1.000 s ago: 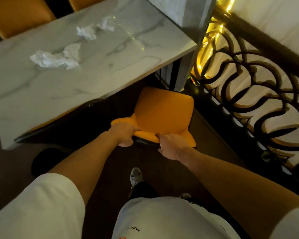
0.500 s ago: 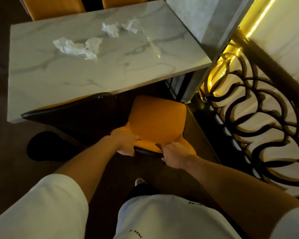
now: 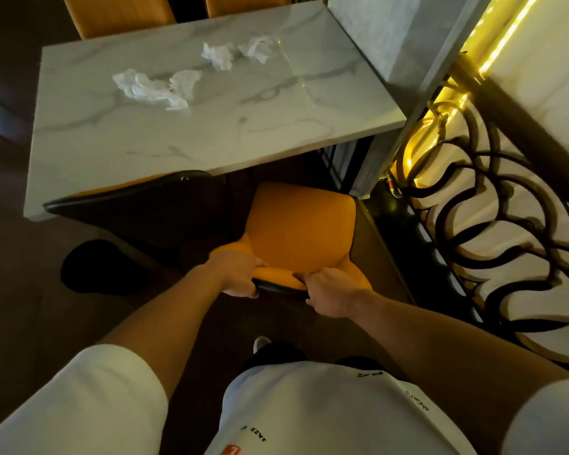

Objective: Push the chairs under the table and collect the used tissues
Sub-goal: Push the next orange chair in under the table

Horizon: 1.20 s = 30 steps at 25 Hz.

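An orange chair [image 3: 301, 228] stands in front of me, its seat just short of the white marble table [image 3: 211, 126]. My left hand [image 3: 240, 274] grips the left side of its backrest top and my right hand [image 3: 332, 295] grips the right side. A second chair [image 3: 138, 208], dark-backed, sits to its left with its seat under the table edge. Several crumpled white tissues lie on the tabletop: a large one [image 3: 145, 90] at the left, a smaller one [image 3: 217, 55] in the middle and another [image 3: 257, 49] further right.
Two more orange chairs [image 3: 119, 14] stand at the table's far side. A grey pillar [image 3: 391, 60] rises at the table's right end. A black scrolled railing [image 3: 490, 224] with a yellow light strip runs close along the right. The floor is dark brown.
The chair has slid a little toward the table with both hands still on its backrest. My view has shifted back, showing more of the tabletop and far chairs.
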### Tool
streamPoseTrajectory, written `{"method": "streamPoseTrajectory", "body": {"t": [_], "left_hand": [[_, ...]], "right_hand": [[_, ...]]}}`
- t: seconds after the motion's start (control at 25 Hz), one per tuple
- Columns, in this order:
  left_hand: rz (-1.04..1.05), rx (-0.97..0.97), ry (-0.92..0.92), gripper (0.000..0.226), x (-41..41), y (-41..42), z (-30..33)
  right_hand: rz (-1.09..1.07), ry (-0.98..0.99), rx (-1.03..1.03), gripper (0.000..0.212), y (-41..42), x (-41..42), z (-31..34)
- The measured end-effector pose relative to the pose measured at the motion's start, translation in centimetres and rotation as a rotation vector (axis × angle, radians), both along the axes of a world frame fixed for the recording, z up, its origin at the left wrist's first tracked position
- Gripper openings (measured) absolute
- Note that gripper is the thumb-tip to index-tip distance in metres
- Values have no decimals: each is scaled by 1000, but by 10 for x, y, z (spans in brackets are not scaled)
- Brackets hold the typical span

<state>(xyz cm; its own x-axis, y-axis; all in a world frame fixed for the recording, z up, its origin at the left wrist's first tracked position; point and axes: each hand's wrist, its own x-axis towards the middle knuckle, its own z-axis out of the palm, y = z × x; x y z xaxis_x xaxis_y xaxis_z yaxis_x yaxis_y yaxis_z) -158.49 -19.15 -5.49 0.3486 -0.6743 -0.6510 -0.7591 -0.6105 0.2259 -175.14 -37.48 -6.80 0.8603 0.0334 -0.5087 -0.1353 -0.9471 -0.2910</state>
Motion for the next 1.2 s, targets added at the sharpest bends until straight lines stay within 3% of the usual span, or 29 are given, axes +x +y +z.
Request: {"method": "streamPoseTrajectory", "body": {"t": [0.36, 0.56, 0.88, 0.96, 1.08, 1.2], "left_hand": [[162, 14, -35, 75, -103, -51, -9], [246, 23, -63, 73, -152, -70, -4], [301, -215, -98, 50, -213, -110, -2], [306, -198, -95, 54, -221, -115, -4], [261, -165, -122, 80, -220, -118, -4], [177, -160, -130, 71, -208, -121, -3]], "right_hand": [[257, 52, -83, 62, -84, -58, 7], [289, 70, -37, 60, -115, -79, 10], [340, 37, -116, 65, -170, -112, 14], [350, 26, -130, 68, -175, -115, 13], [356, 7, -135, 67, -175, -114, 14], [352, -9, -144, 68, -178, -112, 13]]}}
